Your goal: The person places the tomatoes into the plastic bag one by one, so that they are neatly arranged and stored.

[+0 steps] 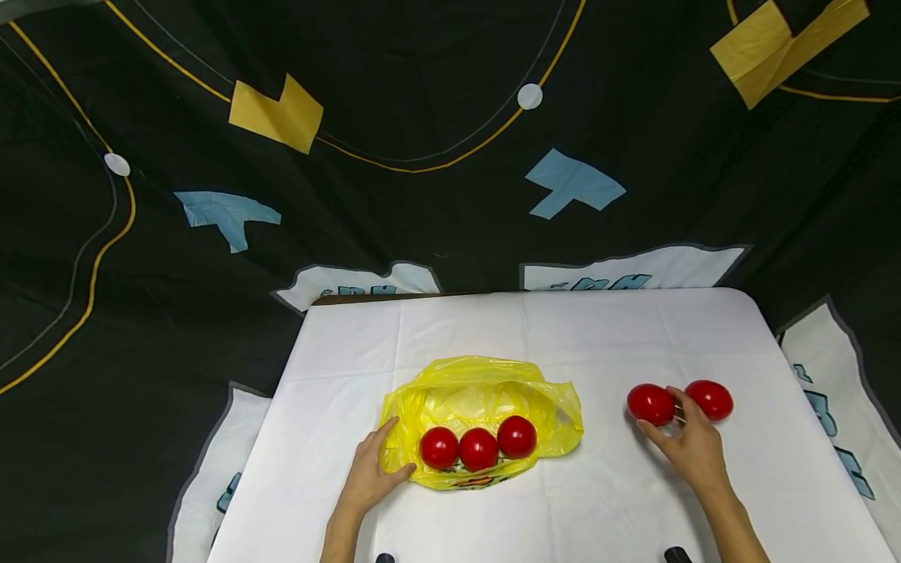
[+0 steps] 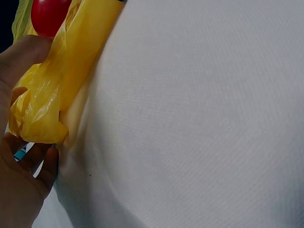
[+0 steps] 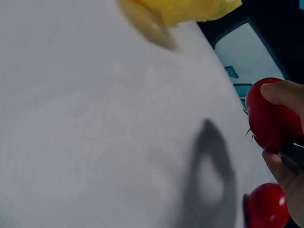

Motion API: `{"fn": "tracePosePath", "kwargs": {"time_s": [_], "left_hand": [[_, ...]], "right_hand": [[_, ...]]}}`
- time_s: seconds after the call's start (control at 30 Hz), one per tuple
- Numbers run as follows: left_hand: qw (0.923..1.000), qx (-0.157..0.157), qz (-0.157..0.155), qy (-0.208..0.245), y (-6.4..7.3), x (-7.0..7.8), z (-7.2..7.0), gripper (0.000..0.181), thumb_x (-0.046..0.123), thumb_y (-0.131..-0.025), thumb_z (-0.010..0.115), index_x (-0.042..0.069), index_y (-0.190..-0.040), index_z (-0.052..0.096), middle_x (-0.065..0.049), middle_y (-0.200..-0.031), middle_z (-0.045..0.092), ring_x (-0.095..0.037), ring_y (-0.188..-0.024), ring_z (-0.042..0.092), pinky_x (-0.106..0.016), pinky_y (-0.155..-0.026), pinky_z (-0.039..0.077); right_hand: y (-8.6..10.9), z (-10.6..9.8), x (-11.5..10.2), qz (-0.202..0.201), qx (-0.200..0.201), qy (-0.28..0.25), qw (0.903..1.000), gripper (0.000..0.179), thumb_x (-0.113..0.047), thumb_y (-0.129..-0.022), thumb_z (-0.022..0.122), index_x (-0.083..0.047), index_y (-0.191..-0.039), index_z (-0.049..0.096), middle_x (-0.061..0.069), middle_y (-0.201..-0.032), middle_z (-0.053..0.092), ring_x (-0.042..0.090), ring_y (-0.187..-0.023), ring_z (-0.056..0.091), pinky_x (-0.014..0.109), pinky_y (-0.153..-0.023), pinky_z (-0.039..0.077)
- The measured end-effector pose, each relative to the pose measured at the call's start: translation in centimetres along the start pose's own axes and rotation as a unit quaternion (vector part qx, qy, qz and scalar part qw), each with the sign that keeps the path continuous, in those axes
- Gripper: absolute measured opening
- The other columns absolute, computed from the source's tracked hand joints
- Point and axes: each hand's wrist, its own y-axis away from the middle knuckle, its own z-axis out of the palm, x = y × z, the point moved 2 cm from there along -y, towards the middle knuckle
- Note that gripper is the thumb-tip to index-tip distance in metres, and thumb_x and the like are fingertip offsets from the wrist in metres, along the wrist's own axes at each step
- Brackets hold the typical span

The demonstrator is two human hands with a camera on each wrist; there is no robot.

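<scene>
A yellow plastic bag (image 1: 464, 374) lies on the white table with its mouth spread wide. Three red tomatoes (image 1: 479, 449) sit side by side in it. At the bag's left side, my left hand (image 1: 373, 469) grips the film; the left wrist view shows yellow film between thumb (image 2: 28, 52) and fingers. Off to the right, my right hand (image 1: 693, 447) holds another tomato (image 1: 651, 404) between thumb and fingers, its shadow falling on the cloth. Thin pointed sepals show on this tomato (image 3: 268, 116) in the right wrist view. One more tomato (image 1: 709, 399) rests just right of that hand.
White cloth covers the table (image 1: 598, 336), with a stretch of it between bag and right hand. A black curtain (image 1: 422, 219) with taped yellow and blue pieces hangs behind. Two small dark objects, one a black piece (image 1: 677, 554), poke in at the near edge.
</scene>
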Motion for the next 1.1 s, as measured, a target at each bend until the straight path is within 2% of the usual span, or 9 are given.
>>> {"fn": "tracePosePath", "kwargs": {"time_s": [0.2,0.37,0.43,0.67,0.87,1.1], "left_hand": [[1.0000,-0.001,-0.001,0.003,0.0,0.0,0.0,0.089,0.041,-0.068,0.082,0.025,-0.144,0.039,-0.005,-0.127,0.054,-0.026,-0.115,0.045,-0.052,-0.097,0.040],[1.0000,-0.001,-0.001,0.004,0.0,-0.1,0.0,0.089,0.042,-0.068,0.082,0.025,-0.144,0.039,-0.005,-0.127,0.054,-0.026,-0.115,0.045,-0.052,-0.098,0.040],[1.0000,-0.001,-0.002,0.003,-0.1,-0.1,0.0,0.089,0.042,-0.068,0.082,0.025,-0.144,0.039,-0.005,-0.127,0.054,-0.026,-0.115,0.045,-0.052,-0.097,0.040],[1.0000,0.000,-0.003,0.000,-0.1,-0.1,0.1,0.089,0.043,-0.068,0.082,0.025,-0.144,0.039,-0.005,-0.127,0.054,-0.027,-0.115,0.045,-0.053,-0.097,0.040],[1.0000,0.005,-0.003,0.000,0.0,-0.2,0.2,0.089,0.043,-0.067,0.082,0.026,-0.144,0.040,-0.004,-0.127,0.054,-0.025,-0.115,0.045,-0.052,-0.098,0.040],[1.0000,0.003,0.005,0.001,0.0,-0.2,0.1,0.089,0.042,-0.068,0.082,0.025,-0.144,0.038,-0.005,-0.127,0.054,-0.028,-0.117,0.045,-0.053,-0.098,0.039]], "right_hand": [[0.0,-0.7,-1.6,-0.003,-0.007,-0.010,0.9999,0.072,-0.021,-0.071,0.084,0.002,-0.129,0.049,0.022,-0.115,0.058,0.037,-0.097,0.060,0.042,-0.077,0.052],[0.1,-0.9,-3.1,0.005,-0.016,-0.017,0.9997,0.073,-0.024,-0.071,0.084,-0.002,-0.132,0.048,0.019,-0.116,0.058,0.034,-0.099,0.059,0.042,-0.078,0.052],[0.1,-0.9,-3.8,0.005,-0.018,-0.023,0.9995,0.074,-0.023,-0.071,0.085,-0.003,-0.132,0.048,0.019,-0.116,0.058,0.034,-0.099,0.059,0.046,-0.079,0.051],[0.2,-0.6,-5.9,-0.010,-0.020,-0.025,0.9994,0.076,-0.025,-0.069,0.086,-0.005,-0.132,0.049,0.016,-0.118,0.058,0.030,-0.100,0.058,0.027,-0.078,0.052],[0.3,0.1,-7.5,-0.027,-0.028,-0.032,0.9987,0.078,-0.027,-0.068,0.087,-0.006,-0.133,0.048,0.015,-0.118,0.058,0.028,-0.100,0.058,0.043,-0.079,0.053],[0.3,0.9,-8.6,-0.029,-0.046,-0.042,0.9976,0.081,-0.027,-0.067,0.087,-0.006,-0.134,0.047,0.015,-0.118,0.056,0.030,-0.100,0.057,0.047,-0.080,0.053]]}}
